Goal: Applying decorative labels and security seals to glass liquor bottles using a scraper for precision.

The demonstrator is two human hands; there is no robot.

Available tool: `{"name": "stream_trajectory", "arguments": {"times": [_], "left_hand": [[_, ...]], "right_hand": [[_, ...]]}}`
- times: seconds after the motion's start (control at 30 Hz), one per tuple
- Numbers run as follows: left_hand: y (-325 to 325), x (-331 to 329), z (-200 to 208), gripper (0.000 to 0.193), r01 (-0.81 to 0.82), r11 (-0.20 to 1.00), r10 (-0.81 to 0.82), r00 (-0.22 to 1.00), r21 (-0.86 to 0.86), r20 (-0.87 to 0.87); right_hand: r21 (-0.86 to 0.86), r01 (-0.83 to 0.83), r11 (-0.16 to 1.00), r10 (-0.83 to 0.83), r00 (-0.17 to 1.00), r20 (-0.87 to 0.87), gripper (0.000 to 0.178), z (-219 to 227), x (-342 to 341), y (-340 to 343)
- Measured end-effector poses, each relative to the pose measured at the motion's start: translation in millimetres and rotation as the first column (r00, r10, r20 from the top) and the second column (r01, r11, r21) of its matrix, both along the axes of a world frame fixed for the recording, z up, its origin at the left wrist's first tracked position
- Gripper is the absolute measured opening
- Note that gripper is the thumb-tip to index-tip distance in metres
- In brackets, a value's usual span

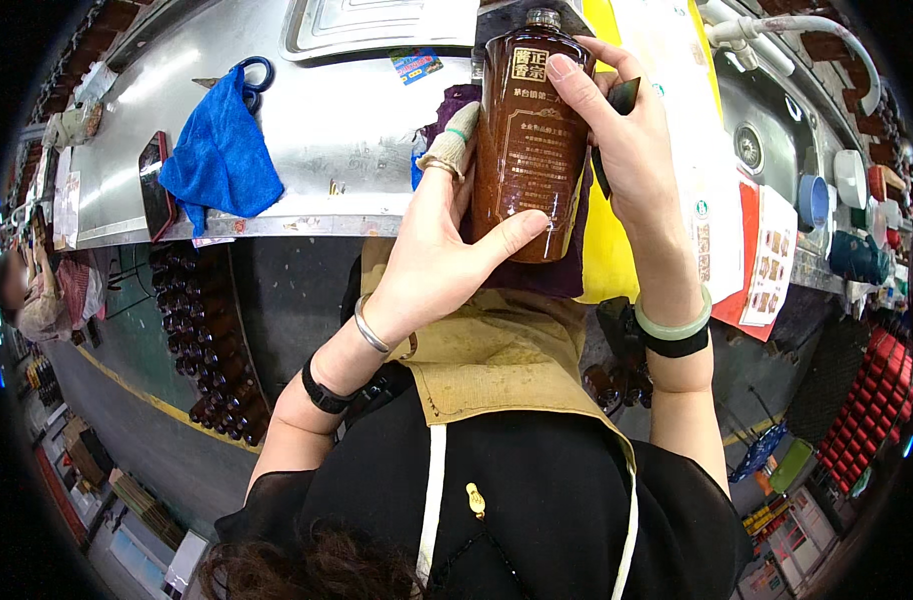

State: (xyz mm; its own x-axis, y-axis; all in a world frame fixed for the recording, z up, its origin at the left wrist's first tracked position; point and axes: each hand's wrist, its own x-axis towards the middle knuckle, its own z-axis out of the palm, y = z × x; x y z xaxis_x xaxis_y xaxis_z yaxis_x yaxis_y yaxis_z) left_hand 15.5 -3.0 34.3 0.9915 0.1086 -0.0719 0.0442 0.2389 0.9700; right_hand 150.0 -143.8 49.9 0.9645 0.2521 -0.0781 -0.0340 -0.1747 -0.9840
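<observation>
A brown flat-sided glass bottle (525, 190) with gold printing and a metallic cap stands tilted at the table's front edge, between my two hands. My left hand (432, 245) is closed round its lower left side, the thumb lying across the front near the base; a pale knitted finger cover (451, 148) with a green band sits on that hand. My right hand (632, 135) grips the upper right side, thumb on the shoulder, other fingers partly hidden behind. A dark, thin thing (624, 96) shows by the right fingers; I cannot make out what it is. A dark purple cloth (569, 262) lies under the bottle.
On the metal table (347, 140) lie a blue cloth (222, 155), blue-handled scissors (261, 72) and a phone (158, 190). A metal tray (377, 25) is at the back, a sink (749, 145) at right. Stacked brown bottles (192, 330) stand on the floor at left.
</observation>
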Motion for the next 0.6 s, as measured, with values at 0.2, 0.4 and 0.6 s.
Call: {"name": "stream_trajectory", "arguments": {"times": [0.2, 0.4, 0.6], "left_hand": [[4.3, 0.3, -5.6, 0.099, -0.003, 0.997, 0.002, 1.0, -0.083, -0.007], [14.3, -2.6, -1.9, 0.097, -0.002, 0.968, -0.011, 0.999, -0.249, -0.049], [7.0, -5.4, -11.5, 0.103, 0.013, 0.995, -0.013, 1.0, -0.104, -0.001]], "right_hand": [[0.043, 0.001, 0.999, 0.0, 1.0, -0.016, 0.069, 1.3, -0.1, -0.9], [0.137, -0.04, 0.99, 0.047, 0.998, -0.049, 0.069, -2.5, 2.4, -6.5], [0.121, -0.063, 0.991, 0.067, 0.997, -0.025, 0.07, 2.4, -1.6, -4.8]]}}
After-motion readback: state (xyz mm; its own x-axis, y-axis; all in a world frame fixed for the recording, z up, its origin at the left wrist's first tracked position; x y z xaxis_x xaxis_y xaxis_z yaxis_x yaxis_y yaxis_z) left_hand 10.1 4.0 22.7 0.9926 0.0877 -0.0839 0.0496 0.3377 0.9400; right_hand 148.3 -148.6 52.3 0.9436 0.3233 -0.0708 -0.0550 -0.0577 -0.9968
